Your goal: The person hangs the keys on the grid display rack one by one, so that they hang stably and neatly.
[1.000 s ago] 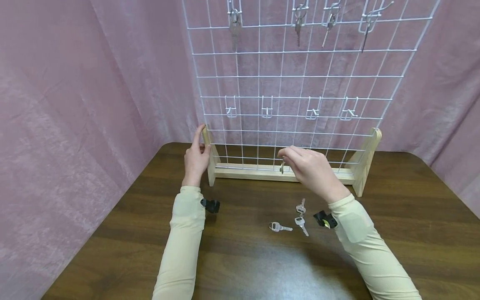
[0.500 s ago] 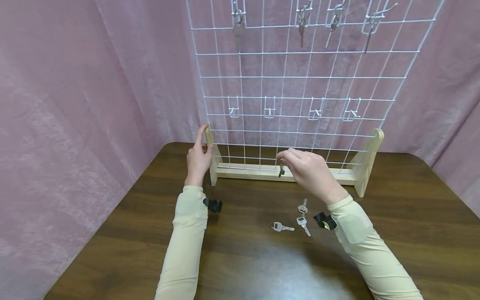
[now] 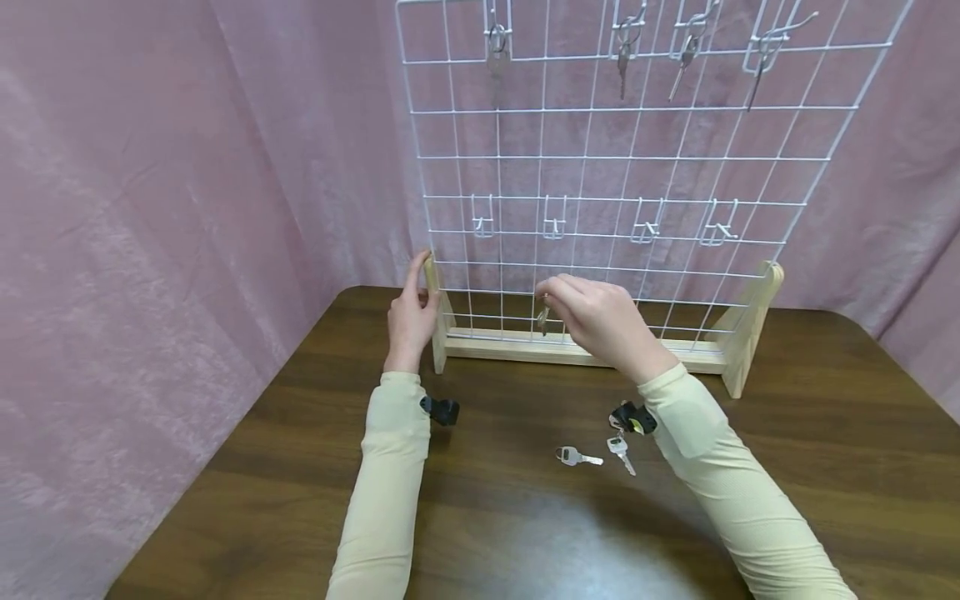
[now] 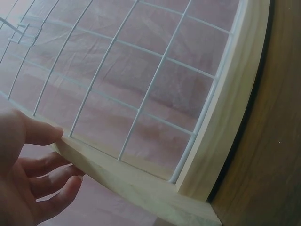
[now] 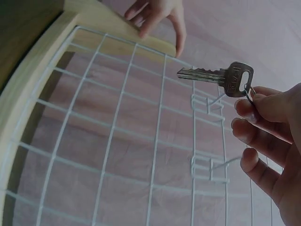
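Held key [image 5: 229,79]: in the air close before the lower wire grid [image 3: 525,110], above the stand's base bar [image 3: 510,348], below the row of lower hooks [image 3: 554,228]. Blade points down in the head view.

Grip, right hand [image 3: 596,315]: thumb and index pinch only the key's ring [image 5: 249,98]; the remaining fingers curl loosely and hold nothing. Main hazard, in my judgement: ring is thin and contact small, so a slight roll of the fingertips could drop the key onto the base bar or table [image 3: 262,500]. Key probably swings on its ring; blade could catch a wire.

Left hand [image 3: 411,321]: digits curl about the upper end of the left upright [image 3: 438,346]; firmness cannot be told. Only this end is steadied; a push on the grid could rock the stand near the table's far edge and jolt the hanging keys [image 3: 623,68] above.

Loose keys [image 3: 619,450] lie on the table, between stand and near side, well apart from its left edge. Right wrist camera [image 3: 633,418] partly hides one; a low sweep of that wrist might scatter them.
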`<state>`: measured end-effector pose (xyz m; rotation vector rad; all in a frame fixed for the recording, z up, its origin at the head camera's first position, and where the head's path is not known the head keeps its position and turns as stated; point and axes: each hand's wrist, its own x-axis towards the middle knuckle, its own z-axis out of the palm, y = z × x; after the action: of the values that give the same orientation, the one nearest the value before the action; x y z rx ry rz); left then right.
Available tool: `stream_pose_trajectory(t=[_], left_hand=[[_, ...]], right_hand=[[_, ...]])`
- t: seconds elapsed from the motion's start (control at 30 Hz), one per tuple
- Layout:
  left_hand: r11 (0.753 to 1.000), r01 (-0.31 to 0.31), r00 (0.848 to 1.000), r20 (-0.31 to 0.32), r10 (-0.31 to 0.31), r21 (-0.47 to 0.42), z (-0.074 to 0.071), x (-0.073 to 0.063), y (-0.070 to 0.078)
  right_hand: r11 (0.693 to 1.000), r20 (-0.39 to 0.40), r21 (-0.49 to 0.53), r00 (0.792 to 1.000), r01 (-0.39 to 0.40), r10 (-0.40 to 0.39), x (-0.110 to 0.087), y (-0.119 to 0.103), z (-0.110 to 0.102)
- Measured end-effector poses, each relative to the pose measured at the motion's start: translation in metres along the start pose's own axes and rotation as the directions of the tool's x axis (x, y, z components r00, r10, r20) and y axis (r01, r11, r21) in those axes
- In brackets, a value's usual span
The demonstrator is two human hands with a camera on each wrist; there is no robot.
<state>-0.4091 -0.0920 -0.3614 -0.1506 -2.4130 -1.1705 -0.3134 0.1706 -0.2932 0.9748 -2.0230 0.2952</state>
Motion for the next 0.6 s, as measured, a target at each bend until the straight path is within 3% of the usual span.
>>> stream_pose_trajectory(t=[0.4, 0.6], left_hand=[[1.000, 0.012, 1.000, -0.001, -0.012, -0.016, -0.001, 0.000, 0.001], [1.000, -0.005, 1.000, -0.009, 0.005, 0.001, 0.000, 0.001, 0.001]], right_hand=[[1.000, 0.037, 0.016, 0.999, 0.013, -0.014, 0.059, 0.000, 0.013], [0.993, 0.089, 0.028, 0.990, -0.111, 0.108, 0.086, -0.001, 0.015]])
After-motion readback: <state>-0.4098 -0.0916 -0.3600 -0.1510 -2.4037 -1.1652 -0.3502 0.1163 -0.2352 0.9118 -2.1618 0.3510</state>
